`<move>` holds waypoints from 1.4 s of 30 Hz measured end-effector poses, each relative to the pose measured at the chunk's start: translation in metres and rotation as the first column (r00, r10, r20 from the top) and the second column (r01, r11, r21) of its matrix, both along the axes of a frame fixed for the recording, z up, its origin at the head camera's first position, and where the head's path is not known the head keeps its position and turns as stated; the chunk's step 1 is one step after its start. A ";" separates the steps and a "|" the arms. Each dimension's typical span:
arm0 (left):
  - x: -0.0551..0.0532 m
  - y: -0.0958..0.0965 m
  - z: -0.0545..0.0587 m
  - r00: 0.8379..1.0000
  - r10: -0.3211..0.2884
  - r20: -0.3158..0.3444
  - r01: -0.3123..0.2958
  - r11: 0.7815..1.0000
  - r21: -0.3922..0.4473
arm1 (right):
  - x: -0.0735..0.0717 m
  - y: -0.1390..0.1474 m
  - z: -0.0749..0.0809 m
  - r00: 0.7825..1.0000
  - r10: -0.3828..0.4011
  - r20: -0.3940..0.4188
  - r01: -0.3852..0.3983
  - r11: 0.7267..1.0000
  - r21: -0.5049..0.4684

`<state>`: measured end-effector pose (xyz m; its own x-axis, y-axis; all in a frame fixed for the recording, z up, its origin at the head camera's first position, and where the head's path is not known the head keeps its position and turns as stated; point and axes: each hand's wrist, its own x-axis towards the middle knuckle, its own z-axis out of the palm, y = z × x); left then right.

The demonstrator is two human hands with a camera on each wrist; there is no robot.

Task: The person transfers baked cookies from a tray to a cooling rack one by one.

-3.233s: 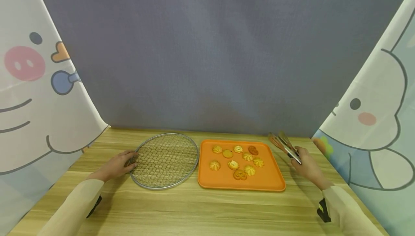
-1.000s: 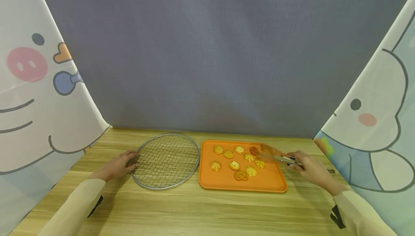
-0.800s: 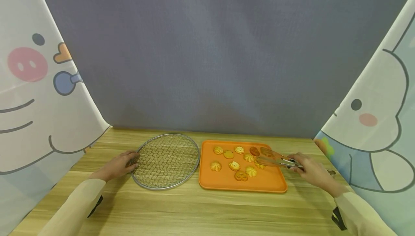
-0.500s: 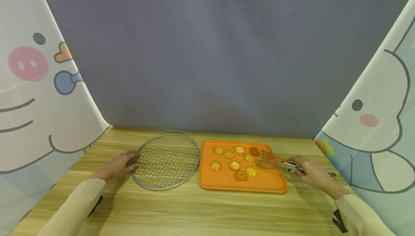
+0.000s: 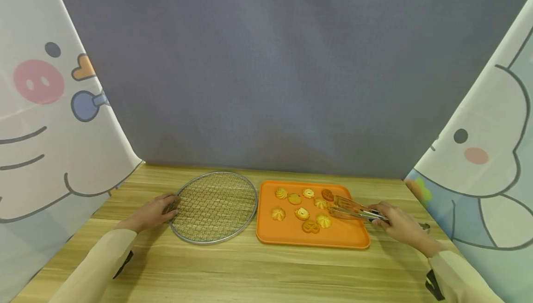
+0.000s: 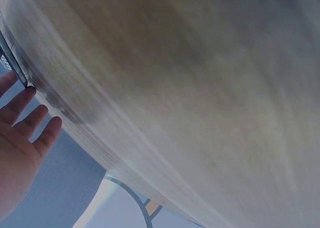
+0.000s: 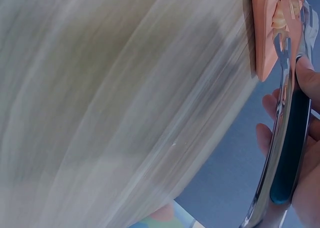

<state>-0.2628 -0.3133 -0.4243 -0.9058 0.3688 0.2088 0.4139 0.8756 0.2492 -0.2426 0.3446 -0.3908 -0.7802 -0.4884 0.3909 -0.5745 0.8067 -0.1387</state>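
Observation:
My right hand [image 5: 397,223] grips a pair of metal tongs [image 5: 366,213], whose ends reach over the right part of an orange tray [image 5: 345,237]. Between those ends, a star-shaped cookie [image 7: 278,21] is partly hidden. In the right wrist view, fingers and thumb wrap the dark handle of the tongs. At the other side, my left hand [image 5: 149,213] touches the left rim of a round wire rack [image 5: 214,208], its fingers fairly straight in the left wrist view. Several other cookies [image 5: 302,213] lie spread on the tray, some piped, some pretzel-shaped.
The wooden tabletop [image 5: 233,270] carries the rack and, just to its right, the tray. A grey panel [image 5: 266,71] stands along the back edge. Cartoon-printed sheets [image 5: 46,155] hang at the left and right sides.
My right hand has brought the tongs from beside the tray to over its right part, and their ends have shifted from the dark heart-like cookie to the star-shaped one. My left hand stays at the rack.

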 end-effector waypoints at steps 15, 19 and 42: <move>0.002 0.002 0.002 1.000 0.009 0.002 -0.009 1.000 -0.007 | 0.000 0.000 -0.001 1.000 -0.001 -0.023 0.001 1.000 0.002; 0.002 0.002 0.002 1.000 0.008 0.004 -0.008 1.000 -0.007 | 0.000 0.000 -0.001 1.000 0.002 -0.028 -0.002 1.000 0.000; 0.005 0.005 0.005 1.000 -0.007 -0.005 0.007 1.000 0.003 | -0.003 -0.002 -0.004 0.998 -0.001 -0.062 0.003 1.000 0.022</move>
